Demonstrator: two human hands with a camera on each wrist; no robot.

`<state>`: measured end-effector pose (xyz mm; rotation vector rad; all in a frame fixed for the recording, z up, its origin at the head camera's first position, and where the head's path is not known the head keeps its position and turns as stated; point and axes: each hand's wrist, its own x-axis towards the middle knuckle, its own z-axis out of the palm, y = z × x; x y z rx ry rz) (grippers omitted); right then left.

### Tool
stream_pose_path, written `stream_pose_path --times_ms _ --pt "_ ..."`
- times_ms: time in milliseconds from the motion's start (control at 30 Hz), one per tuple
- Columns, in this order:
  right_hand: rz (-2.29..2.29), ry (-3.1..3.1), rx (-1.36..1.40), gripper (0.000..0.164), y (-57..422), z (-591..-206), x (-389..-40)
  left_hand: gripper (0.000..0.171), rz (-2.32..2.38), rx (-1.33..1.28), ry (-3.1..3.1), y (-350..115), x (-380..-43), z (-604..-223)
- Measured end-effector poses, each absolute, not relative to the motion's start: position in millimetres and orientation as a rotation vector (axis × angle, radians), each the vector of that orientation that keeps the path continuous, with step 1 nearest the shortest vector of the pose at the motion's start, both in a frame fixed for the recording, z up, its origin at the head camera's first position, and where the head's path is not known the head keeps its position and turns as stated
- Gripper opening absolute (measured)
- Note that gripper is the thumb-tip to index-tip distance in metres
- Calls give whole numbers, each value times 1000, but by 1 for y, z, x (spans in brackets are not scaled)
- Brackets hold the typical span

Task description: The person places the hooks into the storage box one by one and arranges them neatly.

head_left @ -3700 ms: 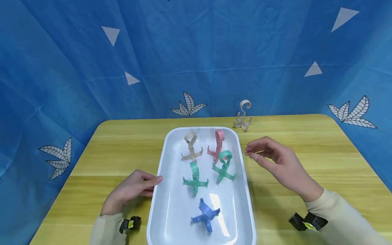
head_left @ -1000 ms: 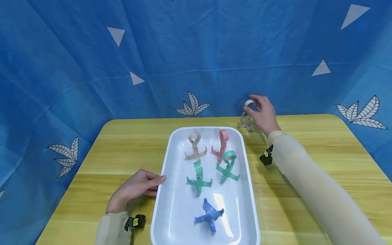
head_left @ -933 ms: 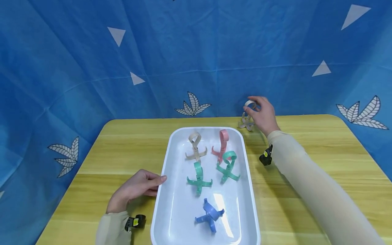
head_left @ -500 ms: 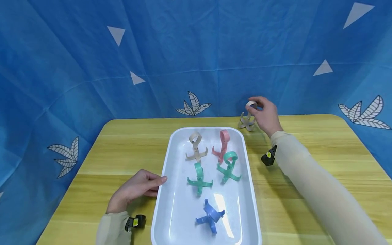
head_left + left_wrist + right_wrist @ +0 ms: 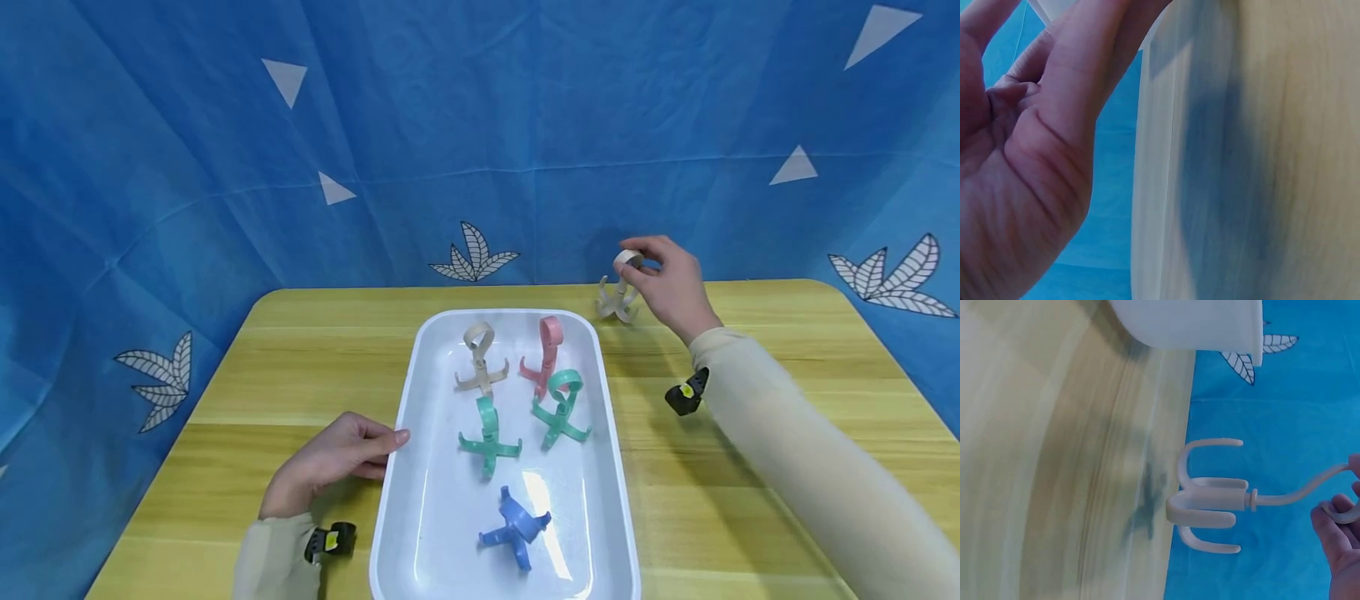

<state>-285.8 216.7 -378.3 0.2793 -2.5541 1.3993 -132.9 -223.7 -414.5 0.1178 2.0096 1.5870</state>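
My right hand (image 5: 670, 287) pinches the curled top of a beige four-pronged rotating hook (image 5: 617, 302) beyond the tray's back right corner. In the right wrist view the hook's prongs (image 5: 1210, 499) hang just off the wooden surface, their shadow beside them. My left hand (image 5: 330, 460) grips the left rim of a white tray (image 5: 438, 533), thumb over the edge and the other fingers beneath, partly hidden. Inside the tray are a beige hook (image 5: 481, 367), a pink hook (image 5: 548, 354), two green hooks, one at left (image 5: 489, 446) and one at right (image 5: 560, 417), and a blue hook (image 5: 516, 527).
The light wooden table (image 5: 300, 358) ends at a blue cloth backdrop (image 5: 420, 125) printed with white triangles and leaves. Wrist cameras are strapped at both cuffs, the left camera (image 5: 330, 540) close to the tray and the right camera (image 5: 686, 392) over the table.
My right hand, empty at first, has reached to the back and taken hold of the beige hook. In the last half second both shift slightly right. My left hand stays on the tray.
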Motion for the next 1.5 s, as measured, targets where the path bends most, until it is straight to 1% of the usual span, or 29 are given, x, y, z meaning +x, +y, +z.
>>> stream_pose_path --times_ms 200,567,867,1167,1500 --pt "1383 -2571 307 39 220 -375 -274 46 1575 112 2027 -224 -134 -416" --pt "1381 -2567 281 41 232 -368 -255 47 1555 125 2040 -226 -134 -418" --pt "1376 -2575 272 46 236 -363 -241 46 1536 135 2049 -229 -134 -417" --pt "1423 -2530 335 41 244 -359 -216 47 1546 130 2044 -226 -135 -417" --pt "1447 -2484 437 33 247 -359 -200 46 1551 129 2046 -226 -135 -418"
